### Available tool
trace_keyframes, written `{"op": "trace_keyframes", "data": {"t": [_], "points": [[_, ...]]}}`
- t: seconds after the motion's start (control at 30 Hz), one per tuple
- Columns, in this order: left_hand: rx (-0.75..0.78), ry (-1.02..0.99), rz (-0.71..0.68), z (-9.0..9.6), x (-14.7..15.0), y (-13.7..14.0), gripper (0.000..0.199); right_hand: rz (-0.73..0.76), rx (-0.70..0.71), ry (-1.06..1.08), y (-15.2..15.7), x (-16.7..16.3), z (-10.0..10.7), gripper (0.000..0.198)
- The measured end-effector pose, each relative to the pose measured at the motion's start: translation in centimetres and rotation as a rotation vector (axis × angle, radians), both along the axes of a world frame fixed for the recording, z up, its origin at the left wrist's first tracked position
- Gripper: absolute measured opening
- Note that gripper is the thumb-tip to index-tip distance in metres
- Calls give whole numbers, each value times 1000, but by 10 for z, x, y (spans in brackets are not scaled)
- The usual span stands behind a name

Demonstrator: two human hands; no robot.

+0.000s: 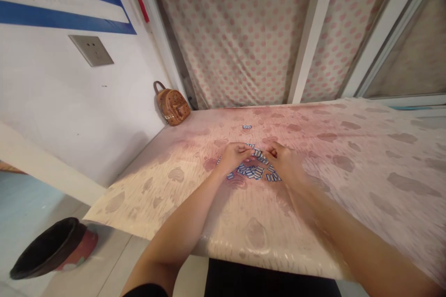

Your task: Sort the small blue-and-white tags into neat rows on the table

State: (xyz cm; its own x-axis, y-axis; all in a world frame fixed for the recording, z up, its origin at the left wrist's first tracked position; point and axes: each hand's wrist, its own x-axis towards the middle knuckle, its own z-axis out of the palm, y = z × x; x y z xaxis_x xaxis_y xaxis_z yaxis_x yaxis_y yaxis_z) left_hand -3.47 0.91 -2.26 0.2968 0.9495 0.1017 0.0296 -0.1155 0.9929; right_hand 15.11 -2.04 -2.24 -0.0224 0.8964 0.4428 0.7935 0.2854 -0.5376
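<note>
Both hands are over the table, with their fingertips close together above a loose pile of small blue-and-white pieces (253,172). My left hand (234,157) is closed in a pinch, thumb and forefinger pointing right. Facing it, my right hand (283,162) is pinched too. A short strip of blue-and-white pieces (259,155) spans the gap between the fingertips, and both hands appear to grip its ends. Printing on the pieces is too small to read. Farther back lies a separate small row of pieces (247,126).
A patterned plastic cloth covers the table (256,232). A small brown backpack (173,106) leans at the wall in the far left corner. A dark-lined bin (55,248) stands on the floor at left. Behind the table hangs a dotted curtain (237,32).
</note>
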Motion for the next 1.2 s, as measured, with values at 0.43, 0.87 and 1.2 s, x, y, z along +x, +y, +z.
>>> {"op": "trace_keyframes", "data": {"t": [0.43, 0.87, 1.2], "points": [[18, 8, -60, -4, 2, -1, 40, 79, -7, 34, 3, 1, -1, 15], [-76, -50, -31, -1, 0, 1, 37, 176, 32, -34, 8, 7, -4, 30], [-170, -100, -39, 3, -1, 1, 38, 270, 50, -146, 10, 9, -1, 27]]}}
